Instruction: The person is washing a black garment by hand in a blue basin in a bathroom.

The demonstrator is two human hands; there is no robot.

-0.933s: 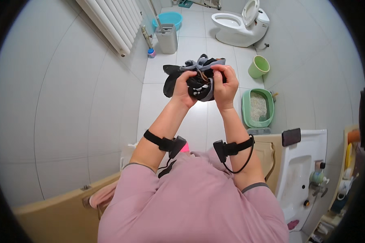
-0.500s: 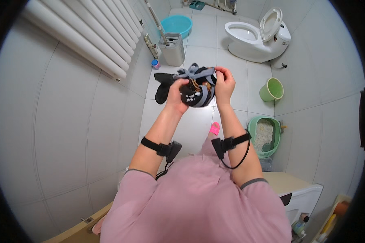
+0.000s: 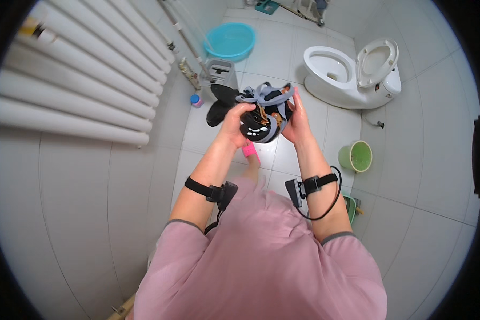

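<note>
Between my two hands, in front of my body, is a black bundle with two ear-like flaps, blue-grey ribbon-like bands, orange-brown bits and small white marks; its kind I cannot make out. My left hand grips its near left side, thumb on top. Against the right end presses my right hand, fingers stretched upward along it and partly hidden behind. A black strap with a small black box is around each forearm. Below the bundle, a pink slipper shows on my foot.
A white radiator lines the left wall. Ahead on the left are a blue basin, a grey bucket with a mop pole and a small blue-capped jar. On the right are a toilet, lid raised, a green bin and a green tray.
My view has moved forward, bringing the toilet and green bin nearer. The bundle is turned slightly, and my right hand has gone from pinching its edge to lying along its right side.
</note>
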